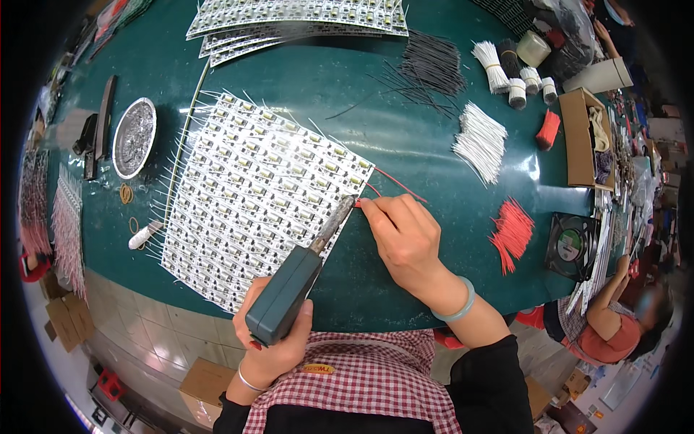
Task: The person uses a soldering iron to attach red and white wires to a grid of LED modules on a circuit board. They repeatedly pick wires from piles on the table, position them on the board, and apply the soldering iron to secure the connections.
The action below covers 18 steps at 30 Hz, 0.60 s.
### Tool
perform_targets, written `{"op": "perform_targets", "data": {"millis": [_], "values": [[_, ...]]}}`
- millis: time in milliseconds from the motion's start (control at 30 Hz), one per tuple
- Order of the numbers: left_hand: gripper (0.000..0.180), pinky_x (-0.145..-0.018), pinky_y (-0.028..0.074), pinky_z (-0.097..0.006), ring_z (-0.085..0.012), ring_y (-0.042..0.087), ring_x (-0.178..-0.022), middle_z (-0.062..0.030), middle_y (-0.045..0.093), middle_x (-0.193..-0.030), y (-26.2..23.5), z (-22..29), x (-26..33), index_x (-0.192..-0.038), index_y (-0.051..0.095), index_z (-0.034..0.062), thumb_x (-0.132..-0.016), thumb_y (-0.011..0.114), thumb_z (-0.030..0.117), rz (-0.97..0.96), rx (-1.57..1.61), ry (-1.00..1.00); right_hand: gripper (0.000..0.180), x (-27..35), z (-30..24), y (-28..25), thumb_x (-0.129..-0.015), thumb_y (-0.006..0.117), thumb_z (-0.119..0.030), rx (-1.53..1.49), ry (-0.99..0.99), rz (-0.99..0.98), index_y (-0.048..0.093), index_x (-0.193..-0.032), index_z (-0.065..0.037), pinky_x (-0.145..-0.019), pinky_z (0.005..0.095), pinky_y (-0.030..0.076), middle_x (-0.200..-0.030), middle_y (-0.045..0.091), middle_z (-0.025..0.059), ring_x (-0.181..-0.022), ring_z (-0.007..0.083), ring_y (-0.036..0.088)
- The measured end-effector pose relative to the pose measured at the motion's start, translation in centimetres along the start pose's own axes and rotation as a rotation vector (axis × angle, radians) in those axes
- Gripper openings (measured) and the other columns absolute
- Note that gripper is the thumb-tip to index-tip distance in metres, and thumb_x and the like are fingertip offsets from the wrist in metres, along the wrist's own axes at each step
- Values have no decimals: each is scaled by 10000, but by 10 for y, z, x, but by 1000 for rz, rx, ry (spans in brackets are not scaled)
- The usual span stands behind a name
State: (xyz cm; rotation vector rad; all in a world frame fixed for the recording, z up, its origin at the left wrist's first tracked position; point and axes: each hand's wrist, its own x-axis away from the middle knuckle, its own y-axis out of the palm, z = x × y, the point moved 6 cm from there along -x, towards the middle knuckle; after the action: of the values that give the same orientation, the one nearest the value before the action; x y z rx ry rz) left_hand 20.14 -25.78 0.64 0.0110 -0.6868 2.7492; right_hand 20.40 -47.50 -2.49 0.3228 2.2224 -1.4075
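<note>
My left hand (280, 353) is closed around the green body of a soldering gun (285, 296). Its dark tip touches or nearly touches the right edge of a white circuit board panel (242, 199), which carries rows of small components and has thin white wires sticking out along its edges. At the same spot my right hand (408, 235) pinches a short red wire (358, 204) between thumb and fingers. Just beyond, another red wire (401, 184) juts out from the panel's corner. A green-yellow rod (189, 123) lies along the panel's left side.
Bundles of black wires (432, 64), white wires (481, 143) and red wires (512, 235) lie to the right. Beyond them are a cardboard box (577, 137) and a fan (571, 246). More panels (296, 18) are stacked behind; a silver bowl (134, 137) stands left. A co-worker (614, 325) sits right.
</note>
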Motion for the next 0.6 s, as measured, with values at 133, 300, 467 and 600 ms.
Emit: {"op": "perform_targets", "data": {"millis": [133, 300, 467, 600], "values": [[216, -656, 509, -314, -230, 648, -755, -161, 664, -942, 0, 0, 0, -971, 697, -65, -762, 739, -29, -16, -11, -1, 267, -1, -1, 0, -727, 691, -27, 7, -6, 5, 695, -993, 3, -601, 314, 455, -868, 609, 54, -743, 199, 591], [196, -660, 508, -314, -233, 648, -755, -154, 658, -929, 2, 2, -2, -953, 695, -56, -763, 734, -30, -10, -19, 0, 265, 0, -1, 0, -724, 691, -25, 15, -11, 11, 698, -986, 6, -606, 312, 461, -869, 608, 55, -746, 198, 592], [186, -638, 496, -314, -231, 635, -722, -144, 647, -895, 3, 4, -2, -943, 695, -47, -760, 729, -34, -8, -43, 55, 260, -1, -2, 0, -724, 695, -23, 19, -11, 3, 697, -982, 10, -605, 313, 466, -868, 608, 59, -746, 199, 592], [180, -602, 479, -315, -220, 613, -678, -130, 633, -858, 1, 5, 0, -934, 697, -40, -756, 728, -34, 0, -63, 68, 237, -2, -3, 1, -739, 700, -21, 14, -13, 9, 695, -973, 13, -599, 314, 467, -862, 605, 60, -738, 198, 587]]}}
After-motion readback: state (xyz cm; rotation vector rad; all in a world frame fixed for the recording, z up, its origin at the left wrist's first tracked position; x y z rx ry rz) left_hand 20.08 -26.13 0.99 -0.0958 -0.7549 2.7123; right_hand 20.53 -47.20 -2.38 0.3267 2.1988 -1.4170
